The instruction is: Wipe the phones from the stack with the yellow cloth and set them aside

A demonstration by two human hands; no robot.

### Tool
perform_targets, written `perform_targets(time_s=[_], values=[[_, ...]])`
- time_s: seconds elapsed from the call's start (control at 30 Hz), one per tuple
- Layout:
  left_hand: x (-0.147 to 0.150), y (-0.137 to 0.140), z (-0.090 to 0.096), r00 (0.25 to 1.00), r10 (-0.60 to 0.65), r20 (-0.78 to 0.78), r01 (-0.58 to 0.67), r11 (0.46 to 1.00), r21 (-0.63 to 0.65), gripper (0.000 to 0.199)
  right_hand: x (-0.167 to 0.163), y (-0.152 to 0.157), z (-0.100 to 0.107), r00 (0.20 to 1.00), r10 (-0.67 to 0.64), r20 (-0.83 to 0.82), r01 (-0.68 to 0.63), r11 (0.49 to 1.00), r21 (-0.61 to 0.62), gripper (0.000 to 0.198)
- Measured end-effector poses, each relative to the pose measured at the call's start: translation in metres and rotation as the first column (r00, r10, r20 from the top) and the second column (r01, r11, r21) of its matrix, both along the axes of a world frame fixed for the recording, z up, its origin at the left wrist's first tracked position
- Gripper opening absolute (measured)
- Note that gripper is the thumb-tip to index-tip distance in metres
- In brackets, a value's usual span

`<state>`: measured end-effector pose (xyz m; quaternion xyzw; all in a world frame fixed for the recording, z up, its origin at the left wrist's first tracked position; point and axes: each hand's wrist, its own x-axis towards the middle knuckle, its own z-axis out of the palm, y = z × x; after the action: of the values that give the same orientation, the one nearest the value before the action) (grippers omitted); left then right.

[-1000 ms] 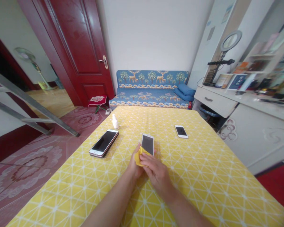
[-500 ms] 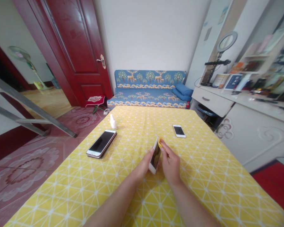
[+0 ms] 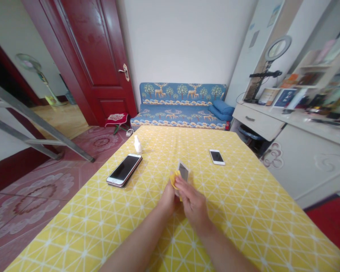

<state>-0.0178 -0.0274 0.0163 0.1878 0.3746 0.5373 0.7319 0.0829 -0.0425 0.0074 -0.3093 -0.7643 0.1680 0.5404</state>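
Observation:
My left hand grips a white-edged smartphone by its lower part, holding it tilted above the table. In my right hand is a yellow cloth, pressed against the phone's left edge near the left fingers. The right hand covers the lower half of the phone. To the left, a larger white phone lies screen up on a dark case or second device. A small white bottle stands behind it. On the right, a small white phone lies screen up.
A yellow patterned tablecloth covers the table. Beyond it stands a blue sofa. A metal ladder leans at the left, and a white dresser with a ring light stands at the right.
My right hand has moved the cloth from the phone's right upper side across to its left edge. The phone has turned, its screen facing me more. The view has shifted slightly.

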Motion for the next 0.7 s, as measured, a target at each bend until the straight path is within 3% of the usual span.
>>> perform_targets(time_s=[0.1, 0.2, 0.4, 0.57, 0.7], values=[[-0.007, 0.000, 0.008, 0.981, 0.123, 0.151, -0.108, 0.988, -0.110, 0.051, -0.006, -0.007, 0.001, 0.994, 0.089, 0.062, -0.093, 0.995, 0.048, 0.042], [-0.013, 0.001, 0.015, 0.973, 0.141, 0.183, -0.112, 0.980, -0.164, 0.052, -0.005, -0.005, 0.002, 0.992, 0.090, 0.089, -0.098, 0.992, 0.083, 0.041], [-0.015, 0.008, 0.011, 0.980, 0.198, -0.018, -0.198, 0.980, 0.001, 0.034, 0.011, 0.010, -0.005, 0.987, -0.108, 0.122, 0.108, 0.994, 0.007, 0.041], [-0.013, 0.006, 0.004, 0.976, 0.153, -0.155, -0.145, 0.988, 0.060, 0.035, 0.014, 0.010, -0.007, 0.987, -0.075, 0.144, 0.069, 0.997, 0.044, 0.041], [-0.013, 0.000, 0.005, 0.974, -0.044, -0.221, 0.065, 0.994, 0.087, 0.051, 0.014, 0.012, -0.003, 0.991, -0.071, 0.116, 0.064, 0.996, 0.061, 0.042]])
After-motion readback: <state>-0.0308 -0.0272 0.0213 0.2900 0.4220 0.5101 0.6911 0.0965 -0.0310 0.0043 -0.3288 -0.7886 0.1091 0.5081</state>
